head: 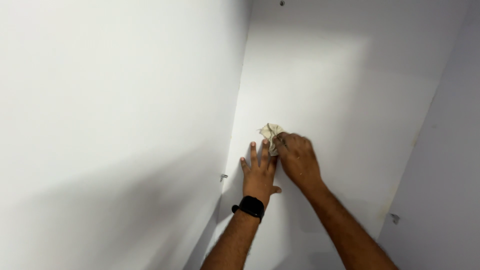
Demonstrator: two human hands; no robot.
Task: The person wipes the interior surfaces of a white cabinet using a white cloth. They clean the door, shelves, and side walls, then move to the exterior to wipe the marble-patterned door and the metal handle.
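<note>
My right hand (pixel 298 159) presses a crumpled beige cloth (pixel 270 133) against the white back panel (pixel 340 90) of a cabinet interior. Its fingers are curled over the cloth, and part of the rag sticks out above and to the left of them. My left hand (pixel 259 172) lies flat on the same panel just left of the right hand, fingers spread and pointing up, holding nothing. A black watch (pixel 250 206) is on my left wrist. The two hands touch side by side.
A white side panel (pixel 110 125) rises on the left and meets the back panel at a vertical corner. Another white side panel (pixel 450 175) stands on the right. Small metal shelf pegs (pixel 223 176) (pixel 395 218) stick out of both sides.
</note>
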